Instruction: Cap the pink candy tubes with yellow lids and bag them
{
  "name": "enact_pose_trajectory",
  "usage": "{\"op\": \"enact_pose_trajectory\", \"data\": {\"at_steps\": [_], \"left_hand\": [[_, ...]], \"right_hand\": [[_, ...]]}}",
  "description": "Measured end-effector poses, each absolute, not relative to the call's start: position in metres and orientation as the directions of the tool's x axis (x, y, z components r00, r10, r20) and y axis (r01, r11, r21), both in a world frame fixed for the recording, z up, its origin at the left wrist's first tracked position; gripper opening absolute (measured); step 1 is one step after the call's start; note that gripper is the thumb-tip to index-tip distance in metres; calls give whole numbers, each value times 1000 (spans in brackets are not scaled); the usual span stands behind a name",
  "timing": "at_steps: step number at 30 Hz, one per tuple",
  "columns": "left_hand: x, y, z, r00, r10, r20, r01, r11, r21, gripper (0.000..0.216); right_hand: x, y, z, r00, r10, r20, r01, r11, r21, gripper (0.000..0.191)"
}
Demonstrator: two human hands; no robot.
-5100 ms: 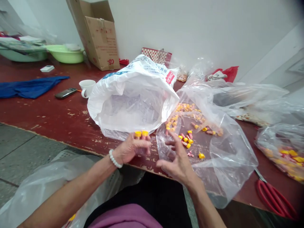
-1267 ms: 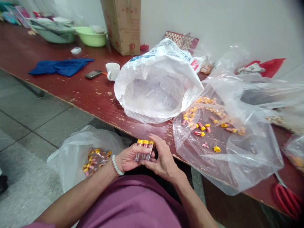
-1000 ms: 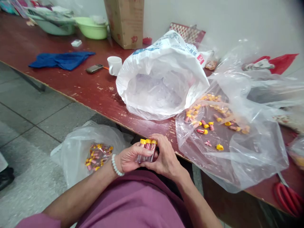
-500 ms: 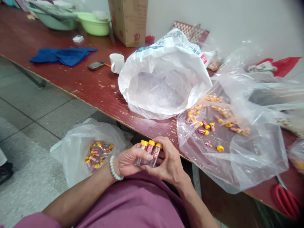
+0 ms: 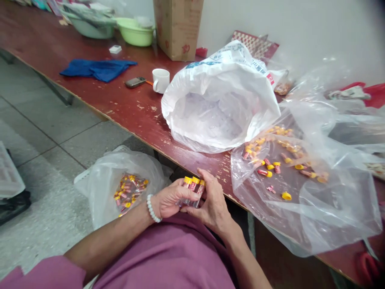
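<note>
My left hand (image 5: 169, 199), with a white bead bracelet on its wrist, is closed round three small clear tubes with yellow caps (image 5: 192, 189), held side by side just below the table's front edge. My right hand (image 5: 212, 202) wraps the same tubes from the right, fingers pressed over their caps. A clear bag (image 5: 303, 200) on the table right of my hands holds several loose tubes and yellow caps (image 5: 267, 166). Low at my left, a clear bag on the floor (image 5: 105, 188) holds several capped tubes (image 5: 130, 190).
A large white sack (image 5: 219, 100) lies open on the red table (image 5: 90, 96). Farther back are a white cup (image 5: 160, 80), a phone (image 5: 135, 82), a blue cloth (image 5: 98, 69), green basins (image 5: 135, 34) and a cardboard box (image 5: 179, 26). More clear bags lie at the right.
Five seconds ago my hands were apart over the table, the left holding two tubes. Now both hold three tubes lower, near my lap. In the last second my hands hardly moved; the view shifted.
</note>
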State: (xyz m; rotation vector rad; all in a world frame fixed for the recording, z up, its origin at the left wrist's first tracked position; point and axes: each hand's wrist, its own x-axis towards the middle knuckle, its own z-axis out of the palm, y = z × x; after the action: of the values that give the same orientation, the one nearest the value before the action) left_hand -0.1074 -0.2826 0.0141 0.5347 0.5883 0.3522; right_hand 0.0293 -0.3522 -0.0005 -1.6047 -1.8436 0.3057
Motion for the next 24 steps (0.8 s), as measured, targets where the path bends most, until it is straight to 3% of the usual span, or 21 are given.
{"op": "enact_pose_trajectory", "data": {"at_steps": [4, 8, 13, 15, 17, 20, 22, 24], "left_hand": [[-106, -286, 7, 741, 493, -456, -191, 805, 561, 20], [-109, -290, -8, 710, 540, -452, -256, 795, 549, 22], [-151, -285, -23, 638, 618, -459, -277, 741, 612, 40], [-181, -277, -34, 573, 651, -497, -240, 714, 658, 50], [-213, -267, -53, 462, 681, -569, -204, 706, 679, 51], [-256, -248, -94, 260, 659, -706, -162, 751, 640, 28], [-279, -237, -120, 186, 638, -748, -149, 770, 620, 12], [-293, -230, -139, 156, 655, -739, -145, 756, 639, 15]], "right_hand": [[26, -348, 4, -74, 953, 293, 847, 215, -487, 63], [15, -343, -3, -121, 967, 226, 862, 215, -459, 62], [4, -344, -3, -169, 970, 173, 810, 237, -536, 93], [12, -346, 2, -123, 968, 221, 802, 228, -552, 94], [28, -350, 8, -52, 957, 286, 818, 205, -537, 76], [64, -360, 11, 115, 939, 324, 845, 79, -530, 54], [90, -368, 10, 250, 921, 299, 850, -60, -524, 54], [114, -376, 9, 369, 892, 260, 836, -197, -512, 58]]}}
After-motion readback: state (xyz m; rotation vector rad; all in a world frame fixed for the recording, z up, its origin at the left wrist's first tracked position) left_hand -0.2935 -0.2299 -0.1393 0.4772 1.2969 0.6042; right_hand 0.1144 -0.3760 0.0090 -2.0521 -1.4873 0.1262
